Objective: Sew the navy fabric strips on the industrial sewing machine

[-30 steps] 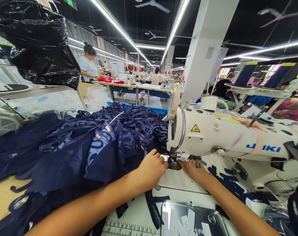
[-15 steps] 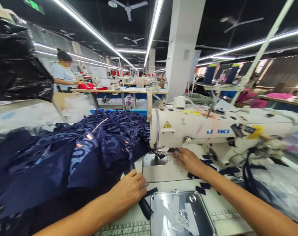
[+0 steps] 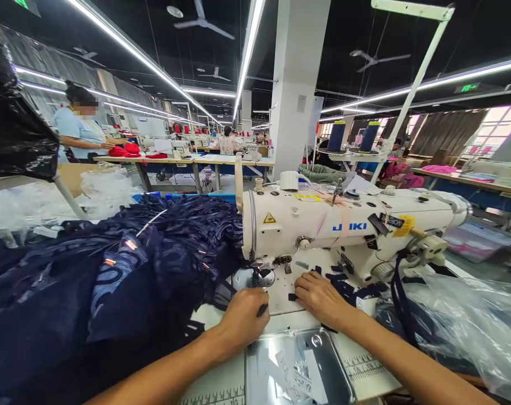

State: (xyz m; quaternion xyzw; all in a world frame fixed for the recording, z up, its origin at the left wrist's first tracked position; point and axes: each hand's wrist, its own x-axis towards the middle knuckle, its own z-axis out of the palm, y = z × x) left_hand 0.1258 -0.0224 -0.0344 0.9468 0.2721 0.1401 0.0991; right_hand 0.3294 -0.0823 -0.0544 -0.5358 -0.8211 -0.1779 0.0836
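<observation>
Fingers of the left hand (image 3: pixel 243 315) curl closed on a navy strip (image 3: pixel 261 309) beside the big navy fabric heap (image 3: pixel 112 270) (left of the sewing machine (image 3: pixel 343 225)); right hand (image 3: pixel 318 295), nearer the needle, presses flat, fingers spread, on small navy pieces (image 3: pixel 343 287).
</observation>
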